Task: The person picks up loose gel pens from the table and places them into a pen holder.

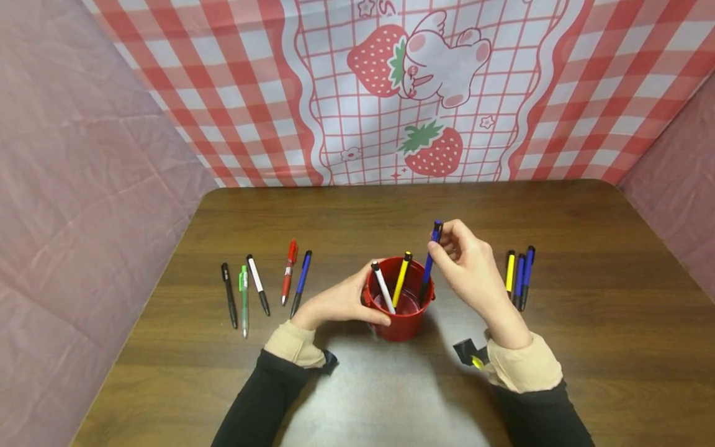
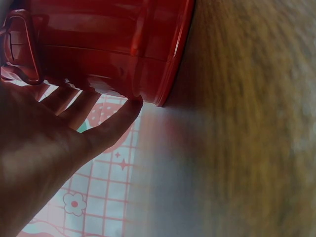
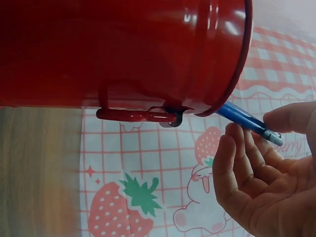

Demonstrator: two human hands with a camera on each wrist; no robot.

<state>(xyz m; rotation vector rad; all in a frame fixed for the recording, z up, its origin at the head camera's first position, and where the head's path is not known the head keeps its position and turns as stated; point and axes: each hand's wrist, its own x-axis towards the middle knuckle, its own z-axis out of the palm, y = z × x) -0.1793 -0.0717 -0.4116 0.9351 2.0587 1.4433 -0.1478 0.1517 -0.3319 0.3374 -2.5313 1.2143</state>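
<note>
A small red bucket (image 1: 398, 330) stands upright on the table, with a white pen (image 1: 383, 287) and a yellow pen (image 1: 402, 279) leaning inside it. My left hand (image 1: 342, 299) grips the bucket from its left side, thumb across the front below the rim; in the left wrist view its fingers lie along the red wall (image 2: 94, 34). Between thumb and fingers, my right hand (image 1: 473, 273) pinches the top part of a blue pen (image 1: 428, 267). That pen's dark lower end is inside the bucket. From the right wrist view, the blue pen (image 3: 242, 117) sticks out past the rim.
Left of the bucket lie a black pen (image 1: 229, 295), a green pen (image 1: 244, 301), a white-and-black pen (image 1: 258, 284), a red pen (image 1: 288, 272) and a blue pen (image 1: 301, 282). To the right are a yellow pen (image 1: 510, 272) and two blue pens (image 1: 527, 276), partly behind the right wrist.
</note>
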